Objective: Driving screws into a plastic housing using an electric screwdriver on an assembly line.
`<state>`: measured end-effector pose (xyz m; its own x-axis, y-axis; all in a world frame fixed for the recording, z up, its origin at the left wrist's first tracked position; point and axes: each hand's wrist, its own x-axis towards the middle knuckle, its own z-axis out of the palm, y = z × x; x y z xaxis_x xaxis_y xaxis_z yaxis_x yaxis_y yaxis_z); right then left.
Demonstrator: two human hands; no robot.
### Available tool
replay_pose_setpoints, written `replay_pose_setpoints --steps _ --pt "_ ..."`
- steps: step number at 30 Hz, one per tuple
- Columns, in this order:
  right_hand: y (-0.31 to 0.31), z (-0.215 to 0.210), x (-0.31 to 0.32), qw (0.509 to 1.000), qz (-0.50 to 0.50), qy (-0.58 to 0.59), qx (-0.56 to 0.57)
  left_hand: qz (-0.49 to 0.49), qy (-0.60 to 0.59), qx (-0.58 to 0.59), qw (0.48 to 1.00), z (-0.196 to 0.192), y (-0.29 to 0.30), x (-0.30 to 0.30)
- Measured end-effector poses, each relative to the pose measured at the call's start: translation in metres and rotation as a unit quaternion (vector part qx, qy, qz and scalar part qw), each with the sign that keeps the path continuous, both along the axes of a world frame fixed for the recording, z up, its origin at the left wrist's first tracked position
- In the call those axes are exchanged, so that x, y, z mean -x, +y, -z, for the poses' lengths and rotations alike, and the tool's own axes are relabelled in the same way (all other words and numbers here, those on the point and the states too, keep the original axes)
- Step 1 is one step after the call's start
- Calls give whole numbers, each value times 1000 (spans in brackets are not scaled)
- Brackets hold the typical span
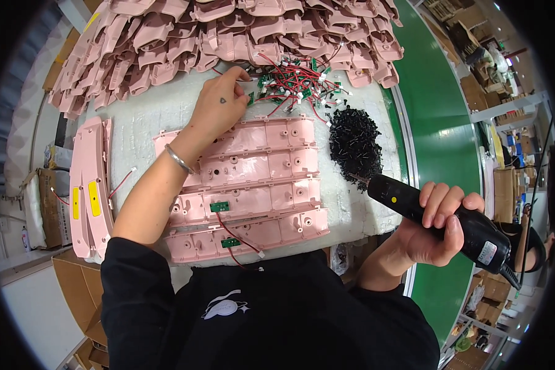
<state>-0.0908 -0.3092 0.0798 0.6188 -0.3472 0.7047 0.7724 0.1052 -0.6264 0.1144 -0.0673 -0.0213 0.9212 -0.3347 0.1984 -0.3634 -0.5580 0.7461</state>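
My left hand (223, 102) reaches over the pink shells to the edge of a pile of small circuit boards with red and black wires (296, 80). At its fingertips is a small green circuit board (250, 98), which the fingers seem to pinch; the palm side is hidden. My right hand (441, 223) is wrapped round a black electric screwdriver (394, 196). Its bit points into a heap of black screws (354, 142). Several pink plastic shells (259, 160) lie in rows before me. Green boards (219, 206) with wires sit on the two nearest shells.
Many pink curved parts (240, 31) are stacked along the far side. On the left lie pink pieces with yellow labels (94, 197) and wires sticking out. A green surface (441, 154) runs along the right of the pale padded worktop (129, 148). A cardboard box (77, 283) stands at the lower left.
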Motion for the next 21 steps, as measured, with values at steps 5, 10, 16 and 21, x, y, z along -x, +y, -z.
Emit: replay_pose_setpoints --steps 5,10,16,21 --pt "4 0 -1 1000 2 6 -1 -20 6 -95 995 -1 -11 -2" --pt "1 -1 3 1000 8 0 -2 1 -44 -115 992 0 -11 3" --pt "3 3 1 1000 9 11 -11 -21 -151 115 982 -21 -14 18" --pt "4 1 -1 1000 10 9 -9 40 -486 57 871 -53 -25 8"
